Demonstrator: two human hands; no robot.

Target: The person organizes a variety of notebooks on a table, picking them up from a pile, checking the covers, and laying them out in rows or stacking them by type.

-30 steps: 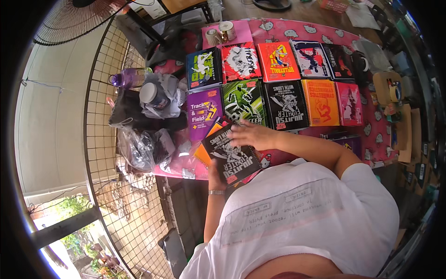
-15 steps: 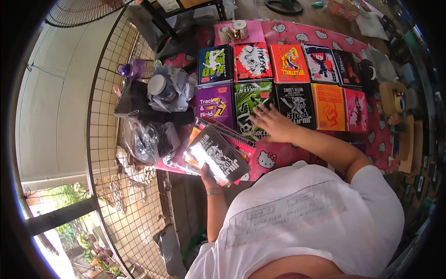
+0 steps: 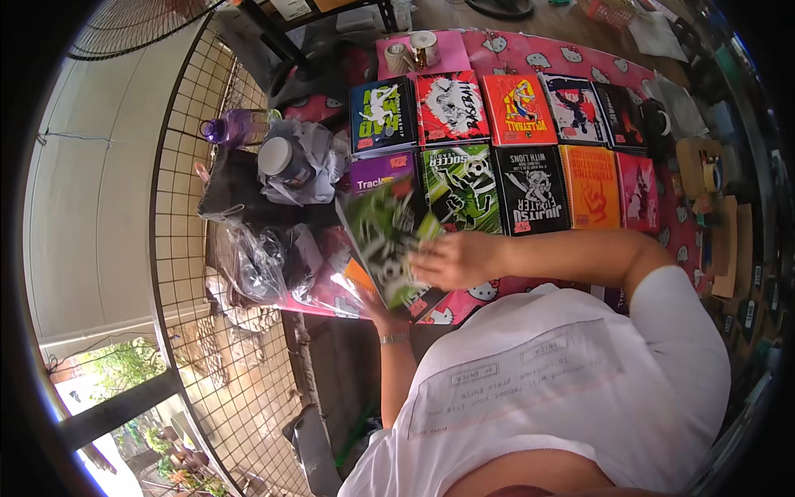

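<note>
My right hand (image 3: 451, 258) grips the lower right edge of a green and black spiral notebook (image 3: 379, 228), which is smeared by motion and tilted over the stack at my left. Beneath it, my left hand (image 3: 383, 311) is closed around the near edge of a stack of spiral notebooks; an orange one (image 3: 359, 275) peeks out at the side. Most of the stack is hidden by the green notebook. Just beyond my right hand lies another green notebook (image 3: 464, 189) with a soccer figure, beside a black notebook (image 3: 532, 190). A purple notebook (image 3: 377, 170) is partly covered.
Two rows of notebook piles, including a red (image 3: 447, 108) and an orange-red one (image 3: 519, 109), cover the pink patterned tablecloth (image 3: 538, 62). At left stand a lidded jar (image 3: 286, 161) in plastic, a purple bottle (image 3: 236, 128) and a metal grid (image 3: 186, 273). Mugs (image 3: 422, 50) stand at the back.
My right hand has lifted a green notebook off its pile and carried it left over the stack in my left hand. A similar green notebook now shows on that pile.
</note>
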